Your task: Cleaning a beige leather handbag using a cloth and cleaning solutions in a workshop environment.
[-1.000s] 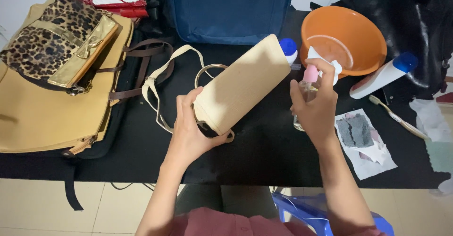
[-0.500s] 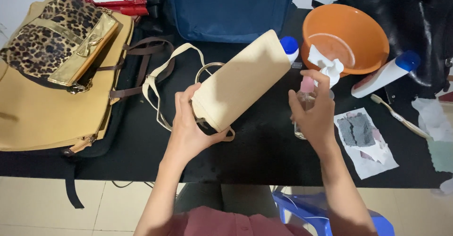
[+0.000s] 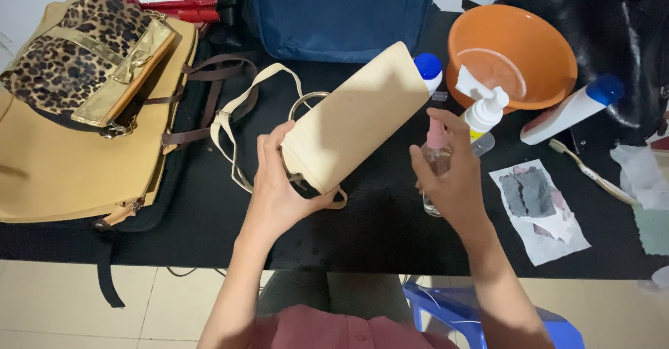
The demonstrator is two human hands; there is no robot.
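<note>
Left hand [image 3: 279, 185] is closed around the lower end of the cream fabric bag [image 3: 352, 119], holding it tilted off the black table [image 3: 209, 209] at centre frame, upper corner pointing toward the top right. Right hand [image 3: 449, 181] is wrapped around the small clear spray bottle [image 3: 435, 157] just right of the bag, index finger resting on its pink nozzle, which appears aimed at the bag's face. Bag's strap [image 3: 233, 122] trails loose to the left. Judgement: for an even coat, keep the nozzle squarely facing the cloth and apart from it — not touching — with the bag held flat and steady; mist in short presses rather than soaking one spot. At upper right sits an orange basin [image 3: 550, 39], with a white pump bottle [image 3: 484, 112] before it; a stained paper sheet [image 3: 536, 206] lies at right — a leopard-print purse [image 3: 83, 59] rests on a tan bag at upper left.
</note>
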